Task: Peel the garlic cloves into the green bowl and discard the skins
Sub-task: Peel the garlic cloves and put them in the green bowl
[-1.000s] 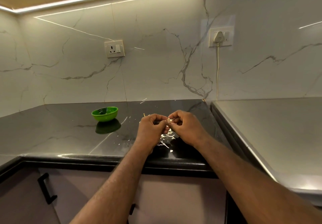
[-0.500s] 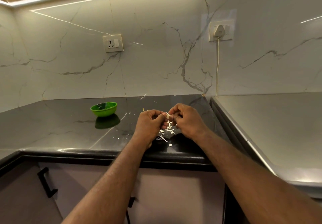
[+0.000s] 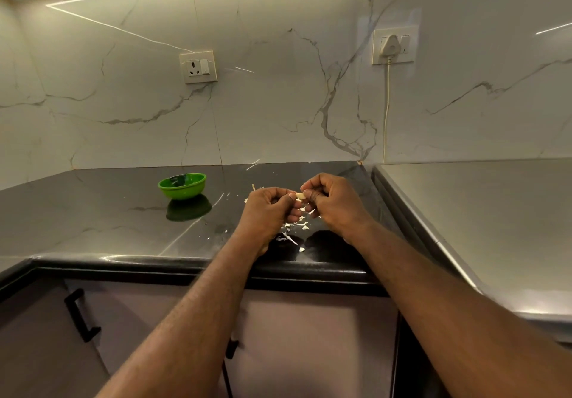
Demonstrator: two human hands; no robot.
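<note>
Change: the left hand (image 3: 269, 208) and right hand (image 3: 335, 204) have drawn slightly apart since half a second ago; the garlic clove (image 3: 299, 195) now shows pale between them, where fingertips mostly hid it
Meaning: the skin looks largely off this clove; I judge it nearly ready for the bowl; discarding the skins is not yet done
Left grip: fingers curled, thumb tip pinching the clove's near end
Right grip: fingers curled, tips pinching the other end
Clove's place: held above the worktop (image 3: 93, 211), over the skins (image 3: 294, 227), well to the right of the green bowl (image 3: 182, 185)
Counts: one clove in view; one bowl; two hands; skins a loose scatter of flakes, too small to count
Bowl contents: cannot tell; the inside is dark
</note>
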